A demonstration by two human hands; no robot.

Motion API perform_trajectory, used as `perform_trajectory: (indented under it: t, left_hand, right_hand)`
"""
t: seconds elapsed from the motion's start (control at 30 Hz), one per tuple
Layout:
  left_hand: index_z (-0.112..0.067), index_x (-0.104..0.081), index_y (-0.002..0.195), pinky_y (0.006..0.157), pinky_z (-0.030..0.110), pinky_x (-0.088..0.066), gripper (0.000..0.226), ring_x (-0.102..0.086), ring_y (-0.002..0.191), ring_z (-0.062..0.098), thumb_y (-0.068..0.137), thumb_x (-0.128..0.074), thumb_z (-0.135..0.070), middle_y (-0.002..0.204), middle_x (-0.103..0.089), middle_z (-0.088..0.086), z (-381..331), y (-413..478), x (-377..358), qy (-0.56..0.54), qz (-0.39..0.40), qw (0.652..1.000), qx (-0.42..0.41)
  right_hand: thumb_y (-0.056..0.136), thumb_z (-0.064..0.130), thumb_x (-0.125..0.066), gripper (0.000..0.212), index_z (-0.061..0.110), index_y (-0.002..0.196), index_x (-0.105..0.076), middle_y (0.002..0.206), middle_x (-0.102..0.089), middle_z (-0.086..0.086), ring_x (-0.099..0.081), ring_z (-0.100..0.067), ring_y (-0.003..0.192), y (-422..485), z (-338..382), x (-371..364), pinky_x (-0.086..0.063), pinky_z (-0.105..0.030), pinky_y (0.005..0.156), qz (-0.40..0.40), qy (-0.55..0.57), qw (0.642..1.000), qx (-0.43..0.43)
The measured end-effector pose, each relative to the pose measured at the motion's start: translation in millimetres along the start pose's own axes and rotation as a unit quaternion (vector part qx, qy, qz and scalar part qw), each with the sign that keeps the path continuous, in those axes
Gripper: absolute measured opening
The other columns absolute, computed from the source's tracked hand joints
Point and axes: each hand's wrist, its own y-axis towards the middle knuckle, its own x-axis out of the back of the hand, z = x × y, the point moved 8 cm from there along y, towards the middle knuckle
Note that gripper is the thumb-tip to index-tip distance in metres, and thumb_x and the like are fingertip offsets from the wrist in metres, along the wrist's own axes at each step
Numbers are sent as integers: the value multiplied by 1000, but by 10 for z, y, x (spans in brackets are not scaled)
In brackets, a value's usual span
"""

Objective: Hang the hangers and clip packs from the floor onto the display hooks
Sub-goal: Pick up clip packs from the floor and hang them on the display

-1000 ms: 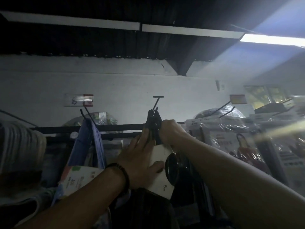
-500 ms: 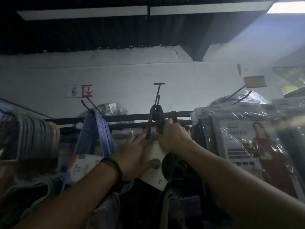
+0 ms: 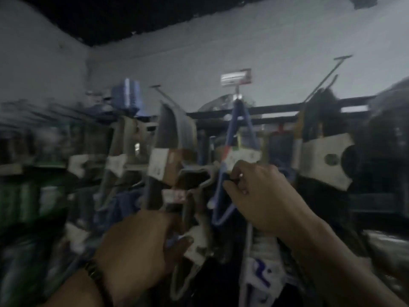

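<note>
The frame is blurred by motion. A pack of black hangers with a white card [image 3: 325, 160] hangs from a display hook [image 3: 327, 78] at the right, and neither hand touches it. A blue hanger pack [image 3: 240, 129] hangs from the middle hook under a red-and-white tag. My right hand [image 3: 263, 196] is at that pack's lower edge, fingers curled on the blue wire. My left hand [image 3: 141, 247] is lower, its thumb against a grey hanger pack with a white card [image 3: 195, 242]. Blur hides whether it grips the pack.
Grey and beige hanger packs [image 3: 174, 134] crowd the hooks to the left. A black rail [image 3: 276, 107] runs along the white wall. Dark bagged goods [image 3: 385, 134] fill the right edge, and green packs [image 3: 26, 196] fill the left.
The view has swung left. Both hands have left the black hanger pack, which now hangs on its hook. My right hand is now at the blue hangers and my left has dropped lower.
</note>
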Motion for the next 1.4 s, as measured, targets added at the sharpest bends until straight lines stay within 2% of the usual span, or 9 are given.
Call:
perform_trajectory:
  t: [0.1,0.17,0.23,0.33,0.6,0.77,0.9,1.07,1.4]
  left_hand:
    - [-65,-52,90,52,9,-42,11,-61,69,-6,80,-53,-70,82,-59,-34,718,-935,-31,41,56,994,83]
    - [-59,-55,105,71,28,-59,37,-68,83,5,73,-54,-77,89,-65,-19,1227,-1679,-193,16,142,973,180]
    - [-50,-59,111,79,29,-59,62,-70,90,8,64,-42,-87,96,-69,-14,1703,-2470,-330,28,197,950,240]
    - [-56,-61,107,73,20,-54,37,-63,83,-5,81,-54,-82,102,-65,-28,2201,-3722,-447,-28,256,905,339]
    - [-41,-64,109,89,23,-51,38,-66,102,3,89,-57,-72,102,-73,-19,3033,-6769,-891,-74,298,727,614]
    - [-44,-65,115,100,37,-54,47,-66,111,16,86,-54,-79,121,-68,-8,3421,-8020,-1260,-154,360,573,720]
    - [-40,-64,124,104,37,-51,50,-63,119,20,91,-52,-75,131,-66,-2,3946,-8709,-1337,-179,371,491,768]
    - [-35,-62,129,98,36,-55,43,-67,110,19,98,-51,-64,124,-70,-2,4572,-9622,-1534,-190,321,438,818]
    - [-3,-64,128,95,43,-59,32,-70,110,33,109,-45,-21,121,-73,17,5592,-11864,-2836,-304,299,403,810]
  right_hand:
    - [102,53,-54,21,32,97,-54,87,-59,11,-59,-10,75,-263,951,-856,-56,-40,67,119,83,987,65]
    - [103,56,-52,18,37,104,-52,92,-56,15,-57,-5,77,-542,1602,-1450,-53,-31,63,197,128,967,97]
    - [104,57,-50,17,40,103,-52,86,-54,15,-56,0,74,-892,2281,-2012,-45,-24,56,259,196,938,123]
    - [102,54,-54,23,36,89,-48,83,-55,10,-57,-7,71,-1534,3309,-2774,-52,-36,62,333,258,892,161]
    - [99,52,-58,21,32,94,-54,93,-55,6,-62,-18,87,-3565,5625,-4543,-57,-42,79,587,303,708,249]
    - [97,58,-58,30,31,109,-61,107,-65,4,-65,-14,88,-4457,6519,-5578,-59,-37,81,697,281,610,251]
    - [100,56,-54,37,24,118,-60,119,-62,-2,-63,-18,98,-4974,7142,-6291,-55,-33,87,769,219,530,282]
    - [103,52,-52,41,17,124,-60,128,-61,-7,-62,-21,104,-5465,8113,-7086,-53,-31,88,797,157,474,342]
    - [99,49,-60,28,22,107,-66,108,-67,3,-64,-13,92,-7331,9723,-8704,-51,-28,76,848,109,411,315]
